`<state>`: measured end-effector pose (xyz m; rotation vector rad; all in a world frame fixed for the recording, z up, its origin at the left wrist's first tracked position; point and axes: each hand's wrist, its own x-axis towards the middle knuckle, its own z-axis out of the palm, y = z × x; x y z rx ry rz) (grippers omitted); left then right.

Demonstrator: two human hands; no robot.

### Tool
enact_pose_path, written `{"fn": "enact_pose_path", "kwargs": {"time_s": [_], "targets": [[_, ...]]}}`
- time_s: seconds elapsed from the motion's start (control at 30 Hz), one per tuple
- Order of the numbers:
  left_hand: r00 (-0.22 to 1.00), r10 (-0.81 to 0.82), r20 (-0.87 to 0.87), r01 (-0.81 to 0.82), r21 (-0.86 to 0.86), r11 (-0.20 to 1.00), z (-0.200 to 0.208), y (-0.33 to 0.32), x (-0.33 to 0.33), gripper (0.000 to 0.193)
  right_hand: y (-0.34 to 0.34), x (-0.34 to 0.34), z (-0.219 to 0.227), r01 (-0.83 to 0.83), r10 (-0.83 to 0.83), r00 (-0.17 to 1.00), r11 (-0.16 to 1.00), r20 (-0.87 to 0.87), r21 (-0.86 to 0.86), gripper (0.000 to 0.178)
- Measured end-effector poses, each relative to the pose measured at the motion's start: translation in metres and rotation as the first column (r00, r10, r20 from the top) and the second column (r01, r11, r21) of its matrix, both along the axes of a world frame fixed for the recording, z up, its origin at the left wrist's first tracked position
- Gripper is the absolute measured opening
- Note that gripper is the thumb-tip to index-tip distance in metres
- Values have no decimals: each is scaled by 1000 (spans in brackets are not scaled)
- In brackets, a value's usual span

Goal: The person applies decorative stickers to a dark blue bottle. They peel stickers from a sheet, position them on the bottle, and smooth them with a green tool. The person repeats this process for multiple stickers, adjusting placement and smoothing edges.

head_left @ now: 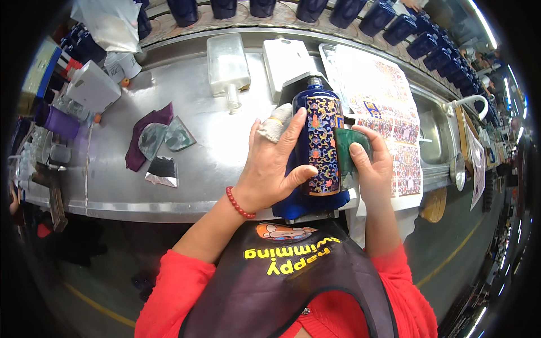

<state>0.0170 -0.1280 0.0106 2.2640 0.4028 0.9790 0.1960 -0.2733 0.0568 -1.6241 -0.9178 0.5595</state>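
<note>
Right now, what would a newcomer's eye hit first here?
First, the dark blue bottle with the floral panel, just right of centre, with the left hand resting on it and the right hand holding a flat green piece against its right side. Next, the many dark blue bottles curving along the top, then the patterned sheets on the right.

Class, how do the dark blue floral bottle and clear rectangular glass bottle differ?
The dark blue floral bottle is decorated; the clear rectangular glass bottle looks plain. The blue bottle's neck points up the picture, the clear bottle's down it. The left hand touches the blue bottle, not the clear bottle. Both have narrow necks.
</note>
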Motion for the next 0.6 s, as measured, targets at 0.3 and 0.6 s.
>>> {"fn": "enact_pose_path", "kwargs": {"time_s": [0.3, 0.6], "targets": [[992, 105, -70, -95, 133, 987, 12, 4, 7, 80, 4, 7, -9, -17, 17, 1000, 999, -2, 29, 31], [969, 221, -114, -198, 183, 963, 22, 0, 14, 78, -1, 15, -8, -61, 58, 997, 997, 45, 56, 31]]}}
